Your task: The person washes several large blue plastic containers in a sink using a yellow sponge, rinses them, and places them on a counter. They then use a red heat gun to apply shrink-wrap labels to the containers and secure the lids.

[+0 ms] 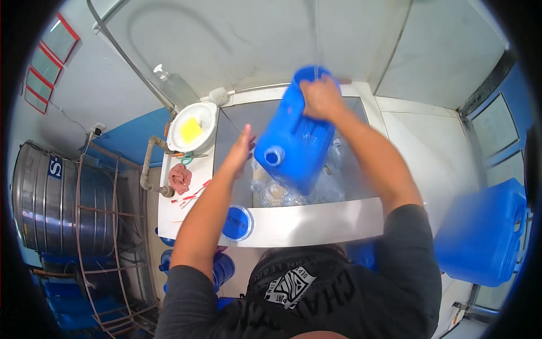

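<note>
My right hand (323,99) is closed around the handle of a blue plastic jug (293,138), holding it tilted over a grey sink (361,181). One wide opening of the jug faces the back wall, and a small round spout points toward me. A thin pale streak, perhaps water, comes down at the wide opening. To the left of the jug, my left hand (241,150) is raised with its fingers stretched out, apart from the jug. Beneath the jug, clear crumpled plastic-like items (276,192) lie in the sink, partly hidden and hard to make out.
Left of the sink are a white basin (193,129) with a yellow sponge, a pump bottle (174,87), a pink cloth (180,178) and red-and-white brushes (189,198). A blue round lid (237,222) sits on the front ledge. A large blue container (480,234) stands at right.
</note>
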Demonstrator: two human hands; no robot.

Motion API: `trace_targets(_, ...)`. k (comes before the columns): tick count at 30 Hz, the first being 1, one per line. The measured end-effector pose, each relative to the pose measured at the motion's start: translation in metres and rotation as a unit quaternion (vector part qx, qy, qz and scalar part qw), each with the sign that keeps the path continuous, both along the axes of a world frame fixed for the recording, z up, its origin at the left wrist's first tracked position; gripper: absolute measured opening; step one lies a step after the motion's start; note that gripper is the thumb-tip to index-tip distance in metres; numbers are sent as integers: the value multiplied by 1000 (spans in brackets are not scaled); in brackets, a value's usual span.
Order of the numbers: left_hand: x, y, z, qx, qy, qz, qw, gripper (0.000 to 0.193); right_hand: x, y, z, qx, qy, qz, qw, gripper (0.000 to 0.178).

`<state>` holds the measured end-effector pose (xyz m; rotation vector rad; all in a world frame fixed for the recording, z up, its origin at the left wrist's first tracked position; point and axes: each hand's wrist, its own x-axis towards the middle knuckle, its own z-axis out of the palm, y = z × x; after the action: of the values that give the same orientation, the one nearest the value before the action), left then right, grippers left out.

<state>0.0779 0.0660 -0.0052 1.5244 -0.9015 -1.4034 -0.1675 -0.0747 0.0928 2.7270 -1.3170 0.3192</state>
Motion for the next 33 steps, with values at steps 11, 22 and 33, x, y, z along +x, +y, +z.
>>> trace_targets(11, 122, 86, 144, -234, 264, 87, 932, 90, -92, -122, 105, 5, -443, 113, 889, 36)
trace_targets(22, 82, 80, 89, -124, 6, 18, 992, 97, -24, 64, -222, 629, -741, -88, 217, 49)
trace_targets(33, 47, 56, 169, -404, -59, 93, 908, 105, -41, 32, -195, 642, -328, -7, 693, 52)
